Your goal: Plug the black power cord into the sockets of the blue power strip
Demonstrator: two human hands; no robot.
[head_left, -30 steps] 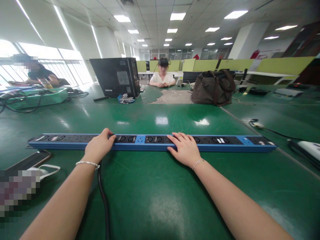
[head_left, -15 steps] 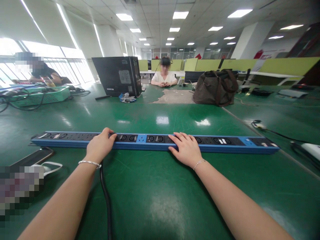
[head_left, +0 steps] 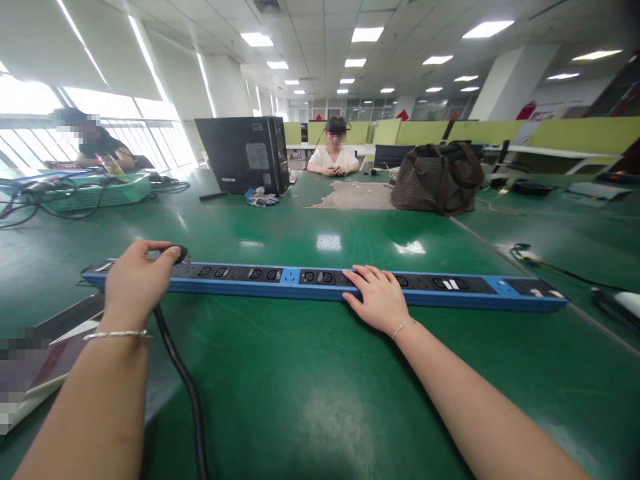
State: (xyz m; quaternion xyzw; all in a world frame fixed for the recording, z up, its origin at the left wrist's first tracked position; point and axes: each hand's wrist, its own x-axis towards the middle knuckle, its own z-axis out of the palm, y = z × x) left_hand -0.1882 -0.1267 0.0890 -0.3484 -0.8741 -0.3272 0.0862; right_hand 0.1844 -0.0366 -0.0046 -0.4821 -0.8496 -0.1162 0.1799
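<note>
A long blue power strip (head_left: 290, 276) with black socket sections lies crosswise on the green table. Over its left part, my left hand (head_left: 137, 283) is closed on a black plug (head_left: 179, 253), which is raised above the sockets. The thick black cable (head_left: 186, 383) runs down from beneath that hand toward the bottom edge. My right hand (head_left: 377, 297) rests on the strip right of the middle, fingers spread over the sockets and thumb at the near edge.
Behind the strip stand a black computer case (head_left: 240, 155), gloves (head_left: 261, 197) and a brown bag (head_left: 434, 179). A green basket with cables (head_left: 123, 192) is at the left. Two people sit beyond. Cables and a white object (head_left: 627, 301) lie at the right.
My left hand has moved left along the strip and lifted with the plug, uncovering several sockets. My right hand stays on the strip. The view has shifted slightly.
</note>
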